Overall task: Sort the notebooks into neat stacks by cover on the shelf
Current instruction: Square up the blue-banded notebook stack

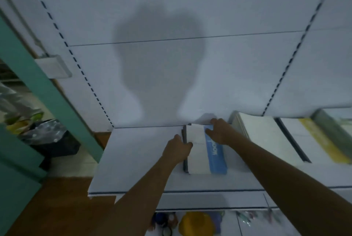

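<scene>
Looks like squaring-up time: left hand (pixel 178 147) grips the blue-and-white notebook stack's (pixel 204 151) left edge, right hand (pixel 219 132) lies fairly flat on its far corner. Next, probably nudge the edges flush.

White lettering "BOOK" on top notebook's (pixel 206 152) blue band; partly covered, blurred

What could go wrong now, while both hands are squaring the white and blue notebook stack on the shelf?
1. The left hand presses the left edge of the notebook stack while the right hand rests on its far end; uneven pressure may skew the lower notebooks, whose dark edges already show on the left.
2. The pale stack lies close on the right; a push that way may make the two covers mix.
</scene>
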Tool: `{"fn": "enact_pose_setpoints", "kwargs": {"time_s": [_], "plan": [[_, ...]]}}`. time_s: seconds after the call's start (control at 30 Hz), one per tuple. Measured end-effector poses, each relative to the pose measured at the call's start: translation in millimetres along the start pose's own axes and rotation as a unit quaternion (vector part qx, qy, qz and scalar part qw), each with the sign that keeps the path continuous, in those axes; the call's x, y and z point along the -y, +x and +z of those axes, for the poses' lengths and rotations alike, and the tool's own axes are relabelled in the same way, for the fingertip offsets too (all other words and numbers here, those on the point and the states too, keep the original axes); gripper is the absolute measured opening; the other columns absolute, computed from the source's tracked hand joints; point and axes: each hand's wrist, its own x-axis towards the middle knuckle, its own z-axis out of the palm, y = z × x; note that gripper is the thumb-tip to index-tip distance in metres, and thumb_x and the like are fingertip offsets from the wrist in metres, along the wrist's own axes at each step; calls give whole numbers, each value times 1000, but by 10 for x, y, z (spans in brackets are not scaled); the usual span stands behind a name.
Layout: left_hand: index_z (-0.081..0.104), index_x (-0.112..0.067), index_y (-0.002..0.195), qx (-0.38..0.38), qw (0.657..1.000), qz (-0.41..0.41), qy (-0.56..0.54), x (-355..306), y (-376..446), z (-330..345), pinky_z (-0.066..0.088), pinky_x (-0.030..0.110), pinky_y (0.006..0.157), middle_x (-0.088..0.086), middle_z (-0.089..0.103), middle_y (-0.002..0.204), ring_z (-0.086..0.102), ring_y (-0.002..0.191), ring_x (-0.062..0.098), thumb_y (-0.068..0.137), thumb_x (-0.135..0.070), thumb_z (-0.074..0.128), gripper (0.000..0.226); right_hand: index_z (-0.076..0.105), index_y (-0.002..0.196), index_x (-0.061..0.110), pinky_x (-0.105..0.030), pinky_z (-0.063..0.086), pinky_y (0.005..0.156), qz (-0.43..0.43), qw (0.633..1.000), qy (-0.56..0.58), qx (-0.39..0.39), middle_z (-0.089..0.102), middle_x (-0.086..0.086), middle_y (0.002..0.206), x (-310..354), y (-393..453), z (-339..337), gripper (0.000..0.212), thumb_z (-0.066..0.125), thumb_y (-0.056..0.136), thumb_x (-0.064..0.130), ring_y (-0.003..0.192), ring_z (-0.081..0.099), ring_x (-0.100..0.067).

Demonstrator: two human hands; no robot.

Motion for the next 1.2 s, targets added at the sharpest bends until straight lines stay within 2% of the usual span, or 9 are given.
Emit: {"fn": "enact_pose_setpoints", "kwargs": {"time_s": [0.13,0.3,0.5,0.57,0.63,0.73,0.93,1.07,1.2], "plan": [[39,-5,132,20,997,-30,-73,-33,156,174,44,24,79,11,55,124,55,102,21,89,-34,59,55,34,141,2,-39,37,104,101,994,43,16,42,-21,141,-216,-47,120,59,46,95,38,126,45,-35],[54,-7,118,13,982,-62,-179,-33,477,366,56,34,82,10,64,110,63,94,23,52,-45,65,77,37,135,3,-39,42,102,192,969,155,4,45,-21,135,-198,-16,457,60,55,89,36,121,48,-35],[58,-2,100,8,953,-118,-278,-133,429,312,52,30,71,11,60,96,61,84,27,78,-15,72,29,44,128,0,-41,51,86,252,916,307,-60,55,-19,119,-155,65,605,63,68,79,31,106,58,-35],[60,1,103,28,938,-144,-315,-71,428,340,54,29,61,16,64,100,63,78,28,78,-9,73,30,57,113,-5,-38,53,70,263,882,388,-45,64,-18,95,-217,71,597,50,69,76,27,83,65,-32],[63,2,102,24,932,-121,-340,-59,374,369,52,26,54,17,65,95,61,70,24,77,-1,71,26,63,89,-2,-33,46,56,256,866,428,-39,60,-13,69,-240,26,572,27,64,76,21,60,59,-26],[58,-7,109,-17,926,-57,-374,-124,289,322,51,29,67,11,64,95,59,80,23,68,12,57,46,56,77,9,-25,39,48,188,853,474,-110,54,-9,63,-150,-101,457,5,53,79,12,52,51,-21],[57,-18,118,-78,898,104,-420,-373,81,108,50,24,60,-1,64,91,57,81,14,58,14,50,68,52,88,11,-17,46,58,-17,788,522,-326,55,-4,80,24,-263,198,17,50,74,1,71,55,-12],[59,-24,103,-79,900,122,-411,-284,44,257,49,21,63,-2,65,90,61,81,15,50,-1,48,59,52,114,-2,-21,53,74,-51,772,563,-289,63,-10,100,-204,-304,478,44,51,71,2,89,63,-13],[50,-22,124,-45,893,138,-426,-193,56,385,51,24,71,-2,65,110,61,91,4,49,4,48,80,44,132,4,-21,54,77,-29,774,600,-202,62,-8,115,-299,-328,567,70,51,63,1,101,62,-16]]}}
